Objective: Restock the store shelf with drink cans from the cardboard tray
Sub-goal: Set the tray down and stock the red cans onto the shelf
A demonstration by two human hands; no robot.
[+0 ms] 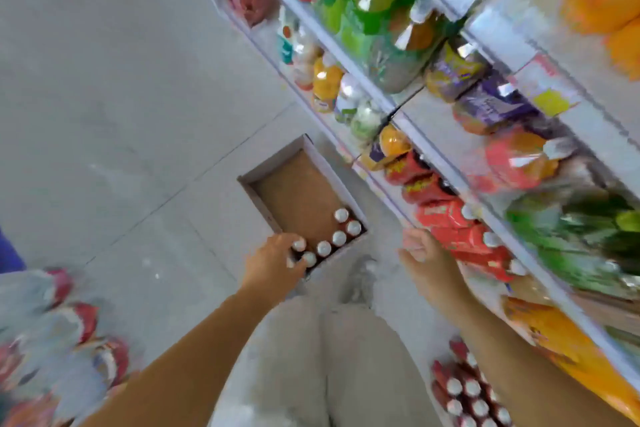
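Pale trousers (311, 357) fill the bottom middle, with the cardboard tray (250, 181) on the floor at centre frame. The left hand (277, 262) looks curled round a couple of the drink cans (324, 248) in the tray's near corner. The right hand (420, 248) hangs loose and empty by the shelf (436, 128). Honestly I'd get a firm hold, then lift straight up so the neighbours don't tip.

Both arms extended downward, left hand (273, 262) curled round a can (298, 245), right hand (420, 250) relaxed, holding nothing
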